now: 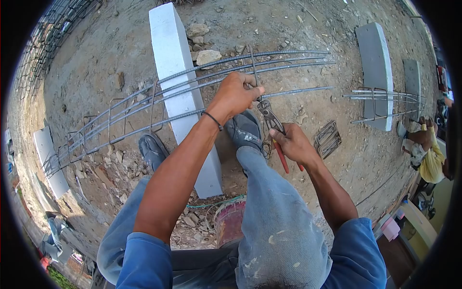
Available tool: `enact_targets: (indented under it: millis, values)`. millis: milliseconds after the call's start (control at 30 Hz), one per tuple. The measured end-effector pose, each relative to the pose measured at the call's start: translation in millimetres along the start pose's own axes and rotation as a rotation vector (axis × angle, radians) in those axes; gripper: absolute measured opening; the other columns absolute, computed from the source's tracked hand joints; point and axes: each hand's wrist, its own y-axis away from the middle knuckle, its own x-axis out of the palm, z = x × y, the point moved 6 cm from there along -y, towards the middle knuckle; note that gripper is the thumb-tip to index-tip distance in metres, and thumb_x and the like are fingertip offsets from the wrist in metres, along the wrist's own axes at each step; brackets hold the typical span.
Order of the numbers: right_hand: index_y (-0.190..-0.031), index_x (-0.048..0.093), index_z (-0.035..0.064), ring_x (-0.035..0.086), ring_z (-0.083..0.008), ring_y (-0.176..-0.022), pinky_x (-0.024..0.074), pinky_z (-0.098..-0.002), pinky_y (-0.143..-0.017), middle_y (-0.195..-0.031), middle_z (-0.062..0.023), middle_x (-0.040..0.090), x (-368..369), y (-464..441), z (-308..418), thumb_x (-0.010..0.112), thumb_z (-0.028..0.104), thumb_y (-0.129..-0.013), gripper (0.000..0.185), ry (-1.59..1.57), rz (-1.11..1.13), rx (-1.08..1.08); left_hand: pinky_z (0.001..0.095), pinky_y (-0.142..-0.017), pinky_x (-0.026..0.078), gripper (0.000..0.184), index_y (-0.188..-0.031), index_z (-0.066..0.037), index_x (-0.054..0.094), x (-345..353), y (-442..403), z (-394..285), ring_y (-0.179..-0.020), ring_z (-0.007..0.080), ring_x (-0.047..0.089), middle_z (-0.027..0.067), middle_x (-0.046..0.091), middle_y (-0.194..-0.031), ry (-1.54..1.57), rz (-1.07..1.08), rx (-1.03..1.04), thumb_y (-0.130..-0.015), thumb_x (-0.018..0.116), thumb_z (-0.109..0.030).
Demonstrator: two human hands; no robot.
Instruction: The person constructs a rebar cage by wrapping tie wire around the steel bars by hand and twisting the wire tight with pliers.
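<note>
My left hand [236, 95] is closed, thumb and fingers pinching a thin bent steel stirrup [253, 62] where it meets the lowest rebar. In my right hand [292, 142] is a pair of pincers [267, 115] with red handles; their jaws point up at that same corner, just below my left fingertips. Several long ribbed rebars [293, 59] run across in front of me and rest on a white block [179, 62]. More stirrups [153, 103] stand around the bars to the left. Any tie wire between the jaws is too small to make out.
Loose stirrups [328, 139] lie on the dirt to the right. Another rebar cage [385, 98] rests on grey blocks [374, 62] farther right, where a person [426, 149] crouches. Stones [208, 57] lie by the white block. A reddish bucket [230, 222] is beneath me.
</note>
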Motion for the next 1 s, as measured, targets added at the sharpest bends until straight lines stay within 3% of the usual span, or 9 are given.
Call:
enact_targets:
  millis: [200,267,367,433,500,633,833,900,1000]
  values:
    - [-0.091,0.063,0.0007,0.061,-0.0183,-0.055,0.0507,-0.0350,-0.053,-0.066,-0.0078,0.061,1,-1,-6,0.061,0.032,-0.107,0.035,-0.276,0.043,0.099,0.0282,-0.053,0.050,0.030,-0.102,0.006,0.071,0,0,0,-0.059,0.0136,0.065,0.0074,0.068,-0.081,-0.024,-0.031,0.032,-0.092,0.081,-0.020]
    - [-0.094,0.062,0.0020,0.058,-0.0166,-0.051,0.0500,-0.0341,-0.047,-0.064,-0.0054,0.059,16,6,-8,0.068,0.027,-0.102,0.027,-1.150,0.624,0.220,0.0282,-0.053,0.049,0.030,-0.101,0.006,0.071,3,1,1,-0.059,0.0135,0.065,0.0072,0.068,-0.080,0.012,-0.032,0.016,-0.092,0.081,-0.020]
    - [-0.094,0.061,0.0037,0.056,-0.0145,-0.048,0.0480,-0.0322,-0.042,-0.063,-0.0039,0.057,31,-9,-23,0.074,0.023,-0.096,0.023,-1.199,0.746,0.083,0.0286,-0.052,0.049,0.030,-0.100,0.007,0.072,2,1,-1,-0.058,0.0131,0.065,0.0071,0.068,-0.079,0.042,-0.051,0.009,-0.092,0.081,-0.020]
    - [-0.097,0.063,0.0026,0.057,-0.0140,-0.049,0.0480,-0.0304,-0.044,-0.066,-0.0049,0.059,26,-5,-13,0.075,0.020,-0.093,0.022,-1.083,0.695,0.091,0.0288,-0.052,0.049,0.030,-0.099,0.007,0.072,1,1,2,-0.058,0.0129,0.064,0.0073,0.068,-0.079,0.039,-0.068,0.004,-0.092,0.081,-0.021]
    - [-0.101,0.064,0.0004,0.058,-0.0155,-0.049,0.0480,-0.0292,-0.046,-0.069,-0.0065,0.062,5,-2,-7,0.074,0.022,-0.094,0.025,-0.487,0.159,-0.020,0.0296,-0.052,0.048,0.030,-0.098,0.007,0.071,3,1,0,-0.058,0.0121,0.064,0.0076,0.068,-0.077,-0.018,-0.052,0.065,-0.092,0.081,-0.021]
    - [-0.104,0.065,-0.0004,0.058,-0.0182,-0.049,0.0480,-0.0299,-0.048,-0.073,-0.0075,0.065,-10,19,4,0.072,0.026,-0.096,0.029,0.358,-0.372,-0.317,0.0299,-0.051,0.047,0.028,-0.095,0.006,0.072,4,-2,4,-0.056,0.0117,0.063,0.0071,0.067,-0.075,-0.016,-0.097,0.090,-0.093,0.080,-0.021]
    - [-0.105,0.066,0.0017,0.055,-0.0217,-0.046,0.0454,-0.0379,-0.043,-0.066,-0.0094,0.060,20,7,-29,0.057,0.048,-0.107,0.047,-0.239,-0.043,0.044,0.0373,-0.056,0.051,0.027,-0.085,0.002,0.073,3,-7,12,-0.055,0.0185,0.065,0.0108,0.068,-0.067,-0.079,-0.175,0.164,-0.089,0.081,-0.023]
    - [-0.104,0.066,0.0017,0.053,-0.0214,-0.045,0.0434,-0.0377,-0.040,-0.063,-0.0101,0.058,53,15,-33,0.049,0.060,-0.107,0.061,-1.583,0.700,0.273,0.0368,-0.056,0.050,0.027,-0.084,0.003,0.072,5,-5,9,-0.054,0.0184,0.065,0.0105,0.069,-0.066,-0.078,-0.149,0.148,-0.090,0.080,-0.022]
    - [-0.101,0.064,-0.0010,0.056,-0.0221,-0.047,0.0471,-0.0361,-0.043,-0.065,-0.0100,0.060,45,12,-36,0.053,0.060,-0.104,0.063,-1.425,0.580,0.237,0.0365,-0.055,0.050,0.026,-0.083,0.003,0.071,4,-2,5,-0.053,0.0172,0.065,0.0089,0.066,-0.064,-0.056,-0.147,0.134,-0.091,0.079,-0.021]
